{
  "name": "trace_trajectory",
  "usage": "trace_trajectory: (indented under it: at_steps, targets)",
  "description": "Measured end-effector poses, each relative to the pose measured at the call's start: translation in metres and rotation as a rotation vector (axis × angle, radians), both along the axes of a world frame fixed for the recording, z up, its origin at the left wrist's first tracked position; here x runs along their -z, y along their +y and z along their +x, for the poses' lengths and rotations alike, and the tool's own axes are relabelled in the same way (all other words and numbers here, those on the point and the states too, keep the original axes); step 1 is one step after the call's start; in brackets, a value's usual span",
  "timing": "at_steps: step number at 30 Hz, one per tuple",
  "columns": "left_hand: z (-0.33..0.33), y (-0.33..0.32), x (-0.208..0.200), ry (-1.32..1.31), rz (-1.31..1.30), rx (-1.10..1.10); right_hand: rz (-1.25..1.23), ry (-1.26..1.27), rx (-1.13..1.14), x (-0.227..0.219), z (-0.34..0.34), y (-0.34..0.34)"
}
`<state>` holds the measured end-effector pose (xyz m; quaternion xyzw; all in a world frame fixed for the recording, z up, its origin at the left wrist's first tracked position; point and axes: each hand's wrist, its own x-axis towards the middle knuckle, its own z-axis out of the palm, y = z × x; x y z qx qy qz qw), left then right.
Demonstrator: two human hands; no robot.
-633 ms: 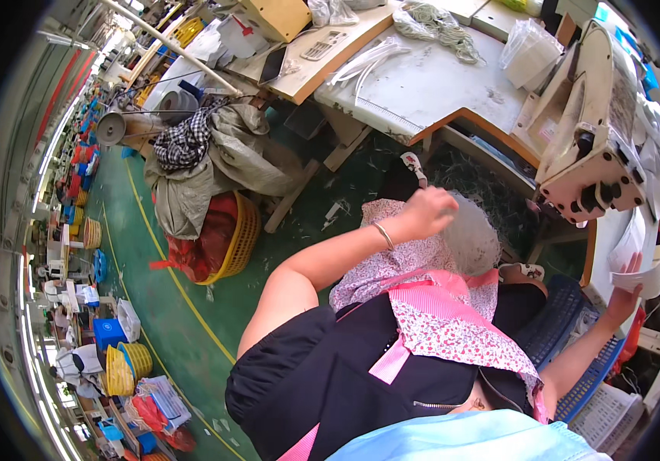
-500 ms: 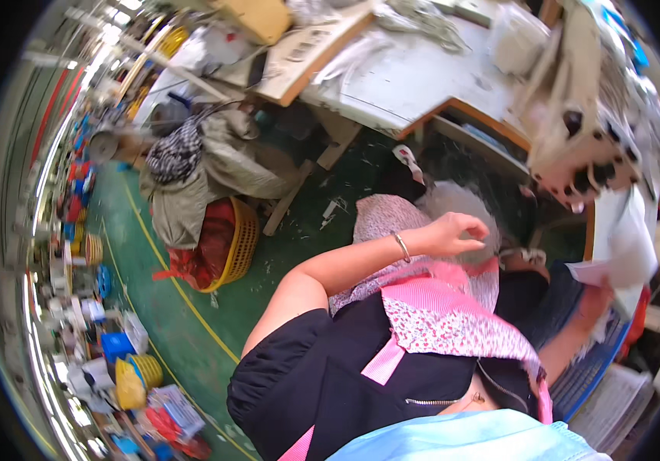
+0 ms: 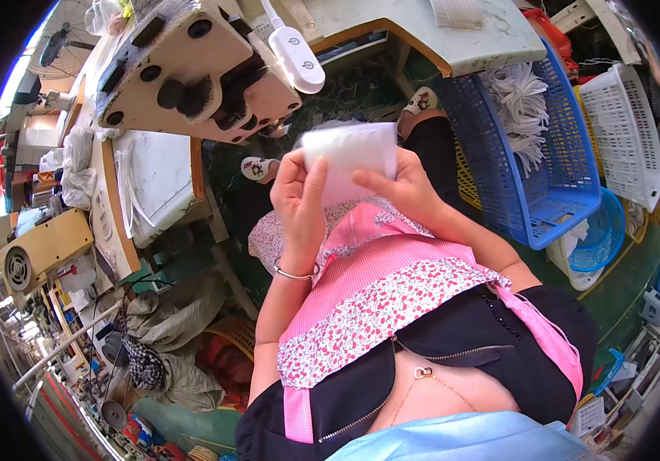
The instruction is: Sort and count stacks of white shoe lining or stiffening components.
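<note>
A white, roughly rectangular sheet [image 3: 354,152] is held up over my lap, between both hands. Whether it is cloth, paper or thin plastic, or several layers, I cannot tell. At its left edge my left hand [image 3: 299,196] grips it, thumb on the near face and fingers curled behind. My right hand [image 3: 409,187] pinches the right side, with its thumb lying across the front. A pink and floral apron [image 3: 391,269] covers my lap below the sheet.
A beige machine head [image 3: 199,73] juts in at upper left, with a white switch box [image 3: 297,61] hanging beside it. The worktable [image 3: 491,46] has a cut-out edge. Right of me, a blue crate [image 3: 556,196] holds white strips [image 3: 518,107]; a white basket [image 3: 621,131] stands beyond.
My view has swung to the right. The right hand has brought the white sheet from the far right to above my lap, and my left hand, empty before, now holds it too.
</note>
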<state>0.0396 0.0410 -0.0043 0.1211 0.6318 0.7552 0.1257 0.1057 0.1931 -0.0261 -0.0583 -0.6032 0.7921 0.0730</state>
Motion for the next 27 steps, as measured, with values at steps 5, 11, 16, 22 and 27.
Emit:
trace_trajectory:
  at_steps: [5, 11, 16, 22, 27]
  targets:
    - [-0.012, -0.01, -0.007, 0.009, -0.128, -0.095, -0.1, -0.043, -0.12, -0.001, -0.015, 0.001]
    - [-0.021, -0.02, -0.005, -0.094, 0.063, -0.08, -0.122, 0.011, 0.175, -0.009, -0.024, -0.02]
    - [-0.028, -0.017, -0.008, -0.031, -0.017, -0.177, -0.041, 0.017, 0.226, -0.001, -0.031, -0.022]
    - [-0.034, -0.014, -0.01, 0.027, -0.137, -0.2, -0.181, 0.034, 0.262, -0.008, -0.036, -0.023]
    - [-0.036, -0.014, -0.005, 0.05, -0.114, -0.241, -0.132, 0.044, 0.248, -0.007, -0.037, -0.022]
